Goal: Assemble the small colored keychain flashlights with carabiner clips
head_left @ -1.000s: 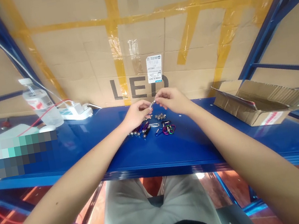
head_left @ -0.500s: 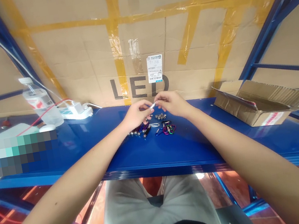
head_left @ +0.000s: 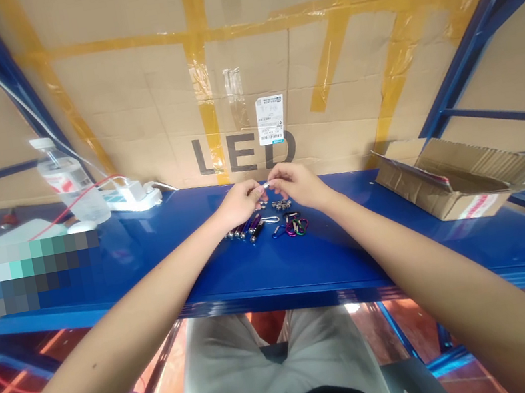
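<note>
As I drew the left hand [head_left: 239, 203] and right hand [head_left: 298, 185] closer, less of the small silver piece [head_left: 265, 186] showed; both pinched it above the blue table [head_left: 265, 267], so neither was free.

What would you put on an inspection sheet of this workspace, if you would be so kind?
Surface: blue tabletop, glossy.
Things at work: small pale piece held up; dark tubes, metal parts and coloured carabiners on the tabletop.
Clutter: bottle, left; open cardboard box, right.
Hands: left hand and right hand pinch the piece together.
Cables: red cable crosses the bottle; white power strip with plugs.
Surroundings: taped cardboard reading LED; blue posts both sides.
</note>
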The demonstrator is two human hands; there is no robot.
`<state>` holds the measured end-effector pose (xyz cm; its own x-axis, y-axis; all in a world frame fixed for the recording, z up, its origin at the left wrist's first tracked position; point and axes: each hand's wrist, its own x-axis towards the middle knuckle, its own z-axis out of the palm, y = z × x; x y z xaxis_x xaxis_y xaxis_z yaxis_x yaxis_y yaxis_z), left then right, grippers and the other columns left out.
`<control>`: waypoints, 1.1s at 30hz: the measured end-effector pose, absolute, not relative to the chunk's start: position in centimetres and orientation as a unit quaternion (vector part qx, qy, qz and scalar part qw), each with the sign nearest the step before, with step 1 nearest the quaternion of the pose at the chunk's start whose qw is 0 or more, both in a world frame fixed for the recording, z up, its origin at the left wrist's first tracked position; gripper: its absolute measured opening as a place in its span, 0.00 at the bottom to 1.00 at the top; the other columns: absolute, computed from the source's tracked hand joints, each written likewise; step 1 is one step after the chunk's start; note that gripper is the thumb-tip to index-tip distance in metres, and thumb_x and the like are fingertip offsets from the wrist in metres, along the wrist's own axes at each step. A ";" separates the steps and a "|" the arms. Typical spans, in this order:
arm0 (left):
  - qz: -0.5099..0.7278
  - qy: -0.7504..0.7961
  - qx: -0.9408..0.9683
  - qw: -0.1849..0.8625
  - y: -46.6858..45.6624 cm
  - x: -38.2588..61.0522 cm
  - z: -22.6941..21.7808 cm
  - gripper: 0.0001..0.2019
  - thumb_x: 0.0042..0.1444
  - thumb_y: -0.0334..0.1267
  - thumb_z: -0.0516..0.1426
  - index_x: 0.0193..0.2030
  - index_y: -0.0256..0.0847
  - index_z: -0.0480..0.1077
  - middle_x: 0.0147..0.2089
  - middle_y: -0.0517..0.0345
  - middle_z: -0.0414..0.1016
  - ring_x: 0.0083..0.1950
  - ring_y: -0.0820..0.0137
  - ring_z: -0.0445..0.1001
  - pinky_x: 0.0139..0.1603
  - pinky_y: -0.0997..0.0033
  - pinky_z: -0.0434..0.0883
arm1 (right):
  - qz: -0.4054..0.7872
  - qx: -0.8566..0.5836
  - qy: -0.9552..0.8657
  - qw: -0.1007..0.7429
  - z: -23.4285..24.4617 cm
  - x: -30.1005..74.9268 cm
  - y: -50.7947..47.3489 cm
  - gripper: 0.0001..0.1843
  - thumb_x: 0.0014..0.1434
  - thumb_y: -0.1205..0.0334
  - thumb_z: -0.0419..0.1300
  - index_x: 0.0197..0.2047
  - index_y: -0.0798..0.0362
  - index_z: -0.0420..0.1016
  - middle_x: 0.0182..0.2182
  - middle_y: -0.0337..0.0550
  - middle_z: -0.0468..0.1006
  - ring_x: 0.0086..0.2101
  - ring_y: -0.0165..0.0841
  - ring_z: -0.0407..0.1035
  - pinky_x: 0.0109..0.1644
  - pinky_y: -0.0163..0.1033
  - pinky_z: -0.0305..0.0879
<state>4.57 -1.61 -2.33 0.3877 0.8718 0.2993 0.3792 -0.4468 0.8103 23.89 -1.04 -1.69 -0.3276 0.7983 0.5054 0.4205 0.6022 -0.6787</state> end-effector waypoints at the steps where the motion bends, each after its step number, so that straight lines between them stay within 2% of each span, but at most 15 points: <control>1: 0.369 0.406 0.765 0.338 -1.6 4.6 -2.4 0.11 0.68 0.39 0.53 0.35 0.39 0.70 0.30 0.57 0.75 0.26 0.72 0.67 0.32 0.70 0.64 | 0.215 -0.390 -0.785 0.431 -1.7 23.9 -1.1 0.02 0.60 0.65 0.58 0.34 0.53 0.71 0.26 0.37 0.73 0.27 0.29 0.67 0.34 0.35 0.64; 3: 0.369 0.402 0.773 0.323 -1.7 4.6 -2.5 0.10 0.67 0.39 0.53 0.34 0.39 0.69 0.30 0.58 0.75 0.25 0.72 0.66 0.32 0.70 0.63 | 0.217 -0.397 -0.782 0.428 -1.6 23.9 -1.1 0.03 0.59 0.66 0.58 0.33 0.53 0.71 0.26 0.38 0.74 0.27 0.29 0.68 0.34 0.35 0.64; 8: 0.401 0.381 0.804 0.218 -1.6 4.4 -2.7 0.09 0.63 0.38 0.56 0.31 0.40 0.66 0.26 0.62 0.67 0.29 0.70 0.64 0.34 0.70 0.62 | 0.261 -0.409 -0.764 0.426 -1.4 23.5 -1.4 0.05 0.58 0.68 0.58 0.30 0.54 0.70 0.25 0.39 0.75 0.26 0.29 0.68 0.31 0.34 0.65; 14: 0.416 0.344 0.835 0.104 -1.9 4.2 -2.8 0.06 0.62 0.34 0.56 0.33 0.41 0.64 0.32 0.59 0.71 0.34 0.68 0.67 0.38 0.69 0.64 | 0.314 -0.433 -0.727 0.430 -0.9 22.9 -2.1 0.09 0.60 0.70 0.60 0.28 0.54 0.68 0.22 0.38 0.74 0.20 0.25 0.64 0.23 0.31 0.61; 19: 0.398 0.320 0.860 0.018 -2.4 4.2 -2.7 0.06 0.63 0.30 0.53 0.34 0.42 0.63 0.34 0.56 0.70 0.36 0.66 0.68 0.40 0.67 0.66 | 0.380 -0.427 -0.701 0.427 -0.6 22.7 -2.6 0.12 0.63 0.68 0.62 0.27 0.53 0.67 0.20 0.37 0.72 0.17 0.24 0.61 0.18 0.31 0.56; 23: 0.378 0.345 0.859 0.012 -2.7 4.5 -2.5 0.05 0.66 0.35 0.52 0.38 0.41 0.64 0.37 0.51 0.69 0.40 0.62 0.70 0.45 0.61 0.68 | 0.417 -0.421 -0.678 0.435 -0.7 22.7 -2.6 0.14 0.63 0.69 0.61 0.25 0.54 0.67 0.19 0.38 0.70 0.17 0.24 0.61 0.17 0.32 0.55; 27: 0.385 0.374 0.843 0.024 -2.5 4.8 -2.4 0.13 0.69 0.37 0.46 0.36 0.39 0.68 0.39 0.48 0.67 0.43 0.59 0.70 0.52 0.53 0.69 | 0.405 -0.429 -0.677 0.440 -0.7 22.6 -2.5 0.13 0.62 0.69 0.62 0.26 0.54 0.68 0.20 0.39 0.71 0.17 0.25 0.61 0.17 0.32 0.56; 30: 0.386 0.367 0.846 0.018 -2.1 4.7 -2.4 0.14 0.68 0.35 0.48 0.33 0.38 0.69 0.37 0.49 0.66 0.45 0.59 0.69 0.54 0.53 0.69 | 0.392 -0.435 -0.681 0.440 -0.6 22.5 -2.7 0.13 0.61 0.68 0.63 0.26 0.54 0.68 0.21 0.40 0.73 0.18 0.25 0.62 0.18 0.32 0.57; 33: 0.391 0.341 0.855 0.010 -2.1 4.4 -2.3 0.10 0.65 0.32 0.50 0.35 0.39 0.70 0.38 0.49 0.69 0.46 0.58 0.70 0.52 0.56 0.69 | 0.416 -0.435 -0.665 0.442 -0.5 22.3 -2.9 0.13 0.61 0.69 0.63 0.25 0.53 0.67 0.20 0.40 0.72 0.18 0.26 0.61 0.18 0.32 0.55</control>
